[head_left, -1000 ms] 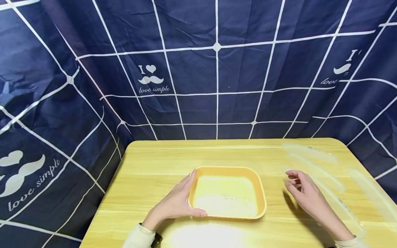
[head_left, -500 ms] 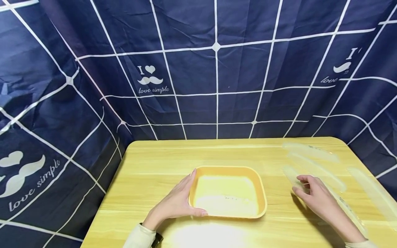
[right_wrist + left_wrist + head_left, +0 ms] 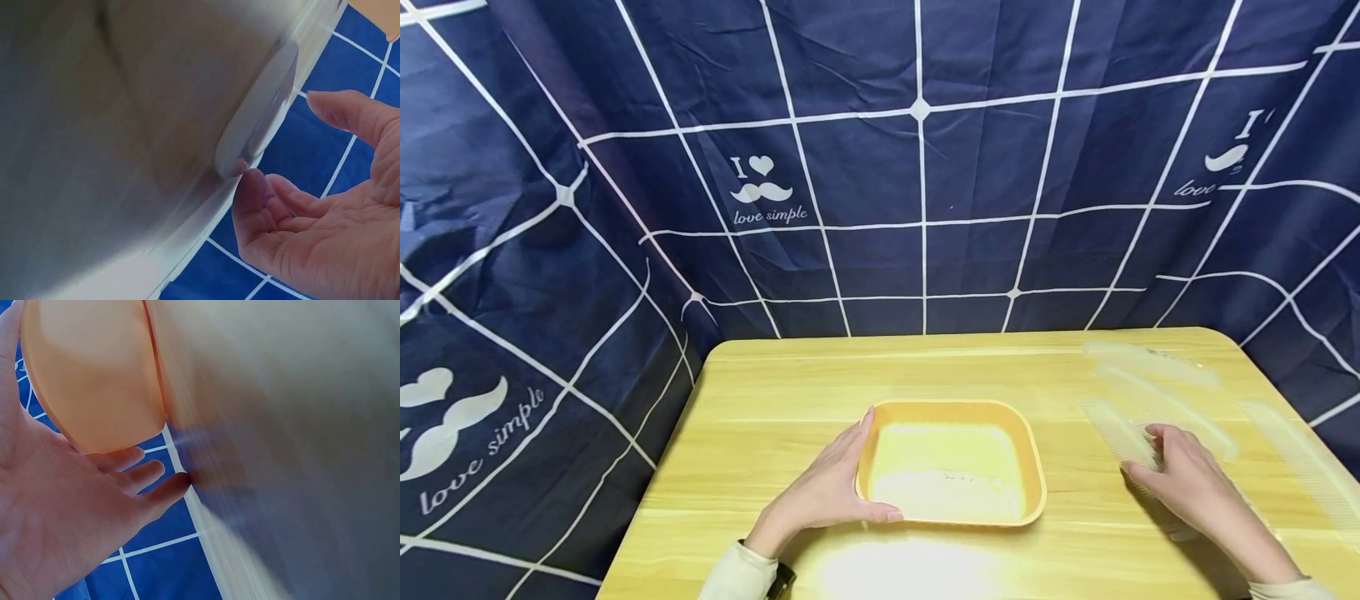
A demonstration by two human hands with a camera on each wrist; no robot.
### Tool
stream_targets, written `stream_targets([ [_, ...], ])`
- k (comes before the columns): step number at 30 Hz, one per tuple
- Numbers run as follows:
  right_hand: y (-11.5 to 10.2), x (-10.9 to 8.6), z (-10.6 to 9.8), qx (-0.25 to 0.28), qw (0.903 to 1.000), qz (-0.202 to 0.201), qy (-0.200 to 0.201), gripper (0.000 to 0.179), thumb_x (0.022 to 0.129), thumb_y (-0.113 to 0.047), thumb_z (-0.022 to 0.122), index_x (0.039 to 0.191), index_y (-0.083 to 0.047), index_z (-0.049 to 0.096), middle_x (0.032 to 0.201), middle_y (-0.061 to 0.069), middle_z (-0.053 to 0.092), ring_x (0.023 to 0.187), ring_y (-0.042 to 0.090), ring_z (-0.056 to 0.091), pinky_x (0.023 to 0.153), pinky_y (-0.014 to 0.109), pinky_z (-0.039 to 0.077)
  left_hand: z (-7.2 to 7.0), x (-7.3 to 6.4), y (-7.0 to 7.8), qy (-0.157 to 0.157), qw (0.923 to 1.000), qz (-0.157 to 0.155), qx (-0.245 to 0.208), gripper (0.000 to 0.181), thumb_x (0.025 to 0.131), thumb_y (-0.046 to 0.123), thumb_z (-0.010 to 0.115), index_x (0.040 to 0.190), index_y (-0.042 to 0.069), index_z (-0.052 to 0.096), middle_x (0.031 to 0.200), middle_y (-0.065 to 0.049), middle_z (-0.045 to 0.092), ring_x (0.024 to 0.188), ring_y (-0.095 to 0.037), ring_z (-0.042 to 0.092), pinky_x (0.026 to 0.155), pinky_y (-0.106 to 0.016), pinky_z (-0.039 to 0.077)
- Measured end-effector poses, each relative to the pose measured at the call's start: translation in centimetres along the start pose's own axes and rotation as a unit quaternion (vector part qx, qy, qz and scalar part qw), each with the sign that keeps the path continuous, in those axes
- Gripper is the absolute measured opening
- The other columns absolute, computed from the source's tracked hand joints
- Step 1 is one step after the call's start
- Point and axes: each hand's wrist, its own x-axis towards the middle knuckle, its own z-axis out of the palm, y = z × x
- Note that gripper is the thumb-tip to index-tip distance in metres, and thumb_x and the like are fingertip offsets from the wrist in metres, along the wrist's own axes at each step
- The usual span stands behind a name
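In the head view, my left hand [image 3: 823, 487] holds the left end of a yellow plastic tray [image 3: 1033, 467], its thumb on the near rim. The left wrist view shows that hand's fingers against the tray's outer wall [image 3: 100, 394]. My right hand [image 3: 1195, 487] is over a translucent pale comb [image 3: 1108, 423] lying on the table, thumb and fingers apart; it partly hides the comb. In the right wrist view, the curved fingertips are close to a pale flat piece [image 3: 256, 109], likely that comb. Whether they touch it I cannot tell.
More translucent combs lie to the right on the wooden table [image 3: 775, 383]: one at the back [image 3: 1153, 364], one before it [image 3: 1176, 410], one near the right edge [image 3: 1300, 458]. Another is largely hidden by my right forearm. A dark blue curtain [image 3: 865, 192] encloses the table.
My right hand has moved right and nearer to me, and lower over the comb, whose far end now shows beside the fingers. The left hand and tray have stayed put.
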Motion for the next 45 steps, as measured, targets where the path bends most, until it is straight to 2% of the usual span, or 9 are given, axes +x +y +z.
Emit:
stream_targets([
  [4, 0.4, 0.2, -0.1, -0.019, 0.9997, -0.010, 0.015, 0.077, 0.086, -0.025, 0.080, 0.131, 0.025, 0.042, 0.102, 0.032, 0.059, 0.096, 0.047, 0.057, 0.078, 0.060, 0.046, 0.0, 0.1, 0.0, 0.002, 1.0000, -0.001, -0.002, 0.137, 0.068, 0.085, 0.072, 0.164, 0.033, -0.011, 0.173, -0.001, 0.005, 0.157, -0.030, 0.016, 0.123, -0.056, 0.021],
  [9, 0.5, 0.4, -0.2, -0.028, 0.9996, -0.004, 0.004, 0.082, 0.085, -0.028, 0.081, 0.132, 0.025, 0.040, 0.101, 0.034, 0.060, 0.095, 0.049, 0.058, 0.077, 0.061, 0.046, 0.1, 0.2, 0.1, 0.003, 1.0000, 0.001, -0.004, 0.136, 0.068, 0.086, 0.072, 0.163, 0.035, -0.012, 0.172, 0.004, 0.004, 0.157, -0.030, 0.017, 0.123, -0.057, 0.022],
  [15, 0.2, 0.6, -0.3, -0.030, 0.9993, 0.010, -0.019, 0.084, 0.085, -0.032, 0.082, 0.132, 0.024, 0.042, 0.103, 0.037, 0.059, 0.097, 0.051, 0.055, 0.077, 0.063, 0.046, 0.2, 0.0, 0.1, 0.005, 1.0000, 0.003, -0.003, 0.138, 0.068, 0.085, 0.072, 0.166, 0.027, -0.006, 0.172, 0.004, 0.005, 0.157, -0.031, 0.017, 0.122, -0.057, 0.023],
  [19, 0.0, 0.5, -0.2, -0.036, 0.9986, 0.014, -0.035, 0.070, 0.085, -0.037, 0.082, 0.121, 0.016, 0.054, 0.094, 0.025, 0.060, 0.088, 0.040, 0.056, 0.068, 0.050, 0.046, 0.2, -0.1, 0.0, 0.004, 1.0000, 0.003, -0.005, 0.138, 0.068, 0.085, 0.072, 0.166, 0.026, -0.006, 0.173, 0.003, 0.005, 0.157, -0.030, 0.017, 0.123, -0.057, 0.022],
  [23, -0.4, 0.6, 0.0, -0.032, 0.9984, 0.012, -0.044, 0.055, 0.085, -0.042, 0.082, 0.106, 0.003, 0.060, 0.079, 0.006, 0.052, 0.073, 0.023, 0.047, 0.059, 0.034, 0.034, 0.2, -0.1, 0.0, 0.006, 1.0000, -0.002, -0.004, 0.138, 0.067, 0.085, 0.072, 0.165, 0.030, -0.008, 0.172, 0.005, 0.004, 0.157, -0.028, 0.016, 0.123, -0.055, 0.022],
  [30, -1.2, 0.7, 0.3, -0.011, 0.9981, 0.020, -0.056, 0.073, 0.085, -0.048, 0.081, 0.119, 0.009, 0.052, 0.096, 0.016, 0.059, 0.085, 0.027, 0.054, 0.065, 0.037, 0.043, 0.0, -0.2, 0.0, 0.009, 1.0000, -0.003, -0.002, 0.138, 0.068, 0.085, 0.072, 0.165, 0.029, -0.008, 0.172, 0.004, 0.004, 0.157, -0.030, 0.016, 0.123, -0.055, 0.021],
  [33, -1.3, 0.5, 0.4, -0.007, 0.9982, 0.023, -0.056, 0.073, 0.086, -0.049, 0.081, 0.120, 0.007, 0.050, 0.096, 0.014, 0.058, 0.083, 0.026, 0.054, 0.064, 0.036, 0.042, 0.0, -0.1, 0.0, 0.008, 1.0000, -0.002, -0.002, 0.137, 0.068, 0.085, 0.072, 0.165, 0.031, -0.009, 0.172, 0.004, 0.004, 0.157, -0.030, 0.016, 0.123, -0.055, 0.021],
  [38, -1.7, 0.3, 0.7, 0.000, 0.9992, 0.011, -0.039, 0.064, 0.087, -0.042, 0.081, 0.119, 0.004, 0.050, 0.091, 0.005, 0.056, 0.076, 0.019, 0.051, 0.064, 0.033, 0.040, 0.1, 0.0, 0.1, 0.006, 1.0000, -0.002, -0.002, 0.137, 0.068, 0.085, 0.072, 0.164, 0.033, -0.010, 0.172, 0.005, 0.003, 0.157, -0.030, 0.016, 0.123, -0.056, 0.021],
  [45, -2.3, 0.1, 1.2, 0.052, 0.9973, -0.020, -0.049, 0.048, 0.090, -0.023, 0.079, 0.119, 0.003, 0.052, 0.086, 0.002, 0.055, 0.072, 0.007, 0.048, 0.060, 0.025, 0.041, 0.2, 0.0, 0.0, 0.006, 1.0000, -0.004, -0.001, 0.136, 0.068, 0.085, 0.072, 0.164, 0.034, -0.011, 0.172, 0.005, 0.004, 0.157, -0.030, 0.016, 0.123, -0.055, 0.021],
])
